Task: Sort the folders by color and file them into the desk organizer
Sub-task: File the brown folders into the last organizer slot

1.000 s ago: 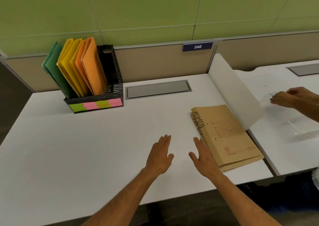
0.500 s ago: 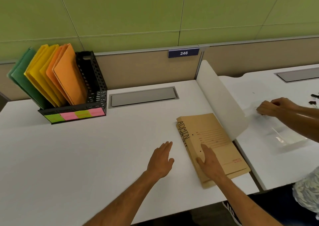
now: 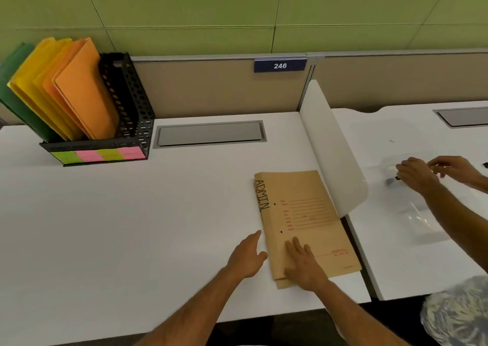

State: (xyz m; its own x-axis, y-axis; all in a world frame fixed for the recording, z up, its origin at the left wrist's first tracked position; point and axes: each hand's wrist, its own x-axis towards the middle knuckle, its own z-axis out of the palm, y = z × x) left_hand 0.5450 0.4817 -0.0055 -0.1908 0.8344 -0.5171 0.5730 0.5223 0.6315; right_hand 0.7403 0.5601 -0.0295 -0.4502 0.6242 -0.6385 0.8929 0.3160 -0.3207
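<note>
While the right hand [image 3: 303,266] presses flat, fingers straight, on the near end of the stacked brown kraft-paper folders [image 3: 311,221], the left hand [image 3: 247,257] waits open, touching their left edge. Thin, light and floppy, they probably lift best pinched along the spine. The black mesh desk organizer [image 3: 132,124] stands well apart, far left.

- Under the right hand [image 3: 303,266]: brown folders [image 3: 303,221] of matt kraft paper, smooth, printed in red.
- Beneath both hands: a white tabletop [image 3: 132,227], smooth with a soft sheen.
- Far left of the left hand [image 3: 247,257]: a black desk organizer [image 3: 132,102] of perforated plastic or metal, which one unclear, holding matt paper folders [image 3: 79,89].
- Beyond the hands: a brushed grey metal-looking cable cover [image 3: 210,133].
- Right of the right hand: a glossy white divider [image 3: 330,147].
</note>
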